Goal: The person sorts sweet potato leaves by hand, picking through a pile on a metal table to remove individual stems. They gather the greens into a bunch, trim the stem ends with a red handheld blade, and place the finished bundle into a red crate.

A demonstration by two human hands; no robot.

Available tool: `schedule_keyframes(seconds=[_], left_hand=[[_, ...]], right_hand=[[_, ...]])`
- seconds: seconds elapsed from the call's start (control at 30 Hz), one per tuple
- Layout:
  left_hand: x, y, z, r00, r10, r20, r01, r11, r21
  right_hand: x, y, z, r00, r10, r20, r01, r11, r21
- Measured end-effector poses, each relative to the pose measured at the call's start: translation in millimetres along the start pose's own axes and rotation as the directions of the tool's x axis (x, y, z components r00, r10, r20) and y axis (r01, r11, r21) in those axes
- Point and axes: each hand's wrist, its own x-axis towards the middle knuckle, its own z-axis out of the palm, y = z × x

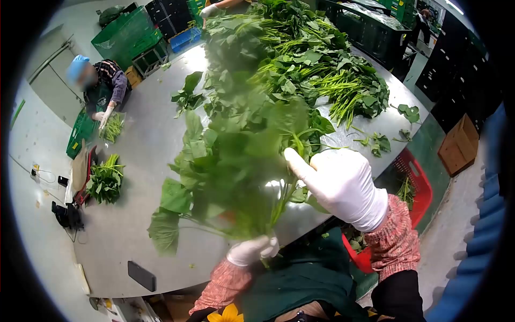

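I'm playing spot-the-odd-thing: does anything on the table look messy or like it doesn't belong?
Two things, perhaps. A dark phone-like object lies near the edge of the table, an odd neighbour for leafy greens. And loose sprigs lie scattered at the picture's right, apart from the big green pile.

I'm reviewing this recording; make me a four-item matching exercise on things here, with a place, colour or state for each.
1. Left hand
2. Dark phone-like slab
3. Basket at the right
4. Box beyond the basket

a. Brown
b. Closed round green stems
c. Red
d. On the metal table

Pairs: 1-b, 2-d, 3-c, 4-a
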Motion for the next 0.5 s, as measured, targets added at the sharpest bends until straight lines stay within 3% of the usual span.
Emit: schedule_keyframes(seconds=[0.13,0.37,0.5], left_hand=[[-4,-1,-8,0.999,0.047,-0.021,-0.047,0.999,-0.006],[-8,-1,-13,0.999,0.045,-0.007,-0.045,0.999,-0.029],[-7,0,-9,0.999,0.018,-0.041,-0.019,1.0,-0.009]], right_hand=[[-8,6,-11,0.995,0.007,0.101,-0.008,1.0,0.005],[-21,7,-13,0.998,-0.006,0.062,0.006,1.0,0.003],[-28,8,3,0.998,0.028,-0.057,-0.024,0.998,0.062]])
